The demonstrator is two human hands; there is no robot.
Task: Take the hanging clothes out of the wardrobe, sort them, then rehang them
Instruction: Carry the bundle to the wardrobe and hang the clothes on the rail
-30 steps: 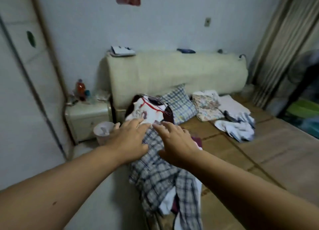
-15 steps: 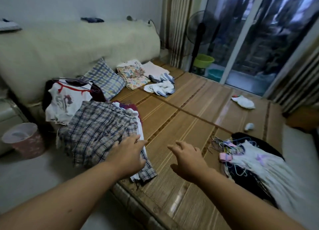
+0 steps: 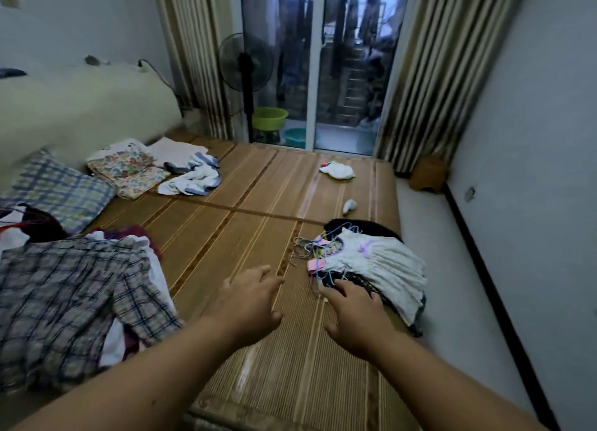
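"What is carrying everything?"

"A bamboo mat [image 3: 245,236] is spreading out before me."

"What is lying on it?"

"A plaid shirt [image 3: 64,301] is sprawling over a heap on my left. A checked pillow [image 3: 58,191] and a folded floral cloth [image 3: 129,172] are sitting beyond it. A white pleated dress [image 3: 381,266] is lying on tangled hangers [image 3: 311,246] on my right."

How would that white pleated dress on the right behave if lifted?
The white pleated dress looks thin and gathered, so probably floppy and light. Its top lies among tangled hangers, so it may snag and drag them along.
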